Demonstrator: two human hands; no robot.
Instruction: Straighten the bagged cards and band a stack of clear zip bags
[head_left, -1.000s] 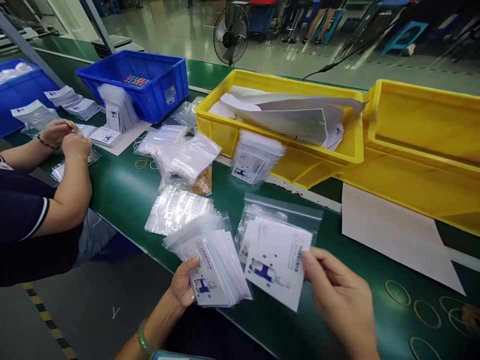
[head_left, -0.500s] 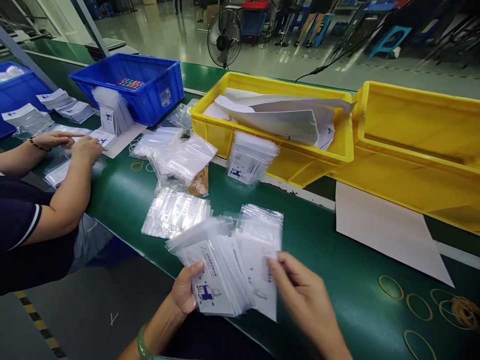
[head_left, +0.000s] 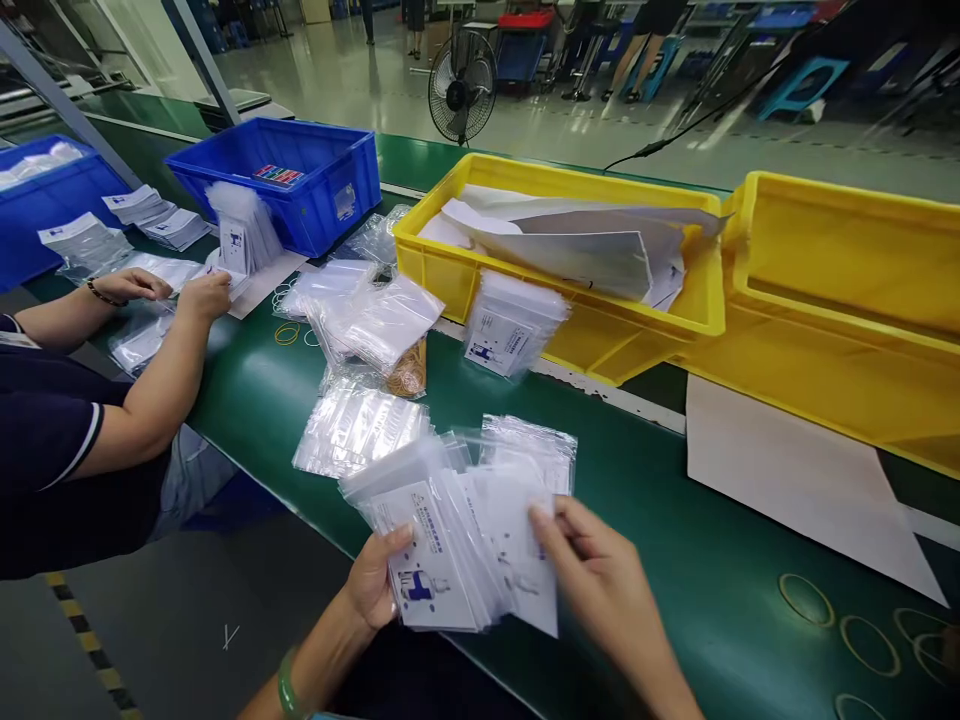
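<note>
My left hand (head_left: pixel 373 582) grips a fanned stack of clear bags with white printed cards (head_left: pixel 442 540) from below, thumb on the front card. My right hand (head_left: pixel 600 580) pinches the rightmost bagged card (head_left: pixel 525 500) against that stack, fingers closed on its edge. Both hands hover over the near edge of the green belt (head_left: pixel 637 520). A pile of empty clear bags (head_left: pixel 356 425) lies just beyond the stack.
Two yellow bins (head_left: pixel 570 330) (head_left: pixel 847 300) stand behind; a bundle of bagged cards (head_left: pixel 510 325) leans on the first. A white sheet (head_left: pixel 787 480) and rubber bands (head_left: pixel 832 620) lie right. A co-worker's hands (head_left: pixel 172 295) handle cards at left near blue bins (head_left: pixel 300 180).
My right hand brought the single bagged card leftward and laid it onto the stack in my left hand. The co-worker's hands reached forward toward the cards.
</note>
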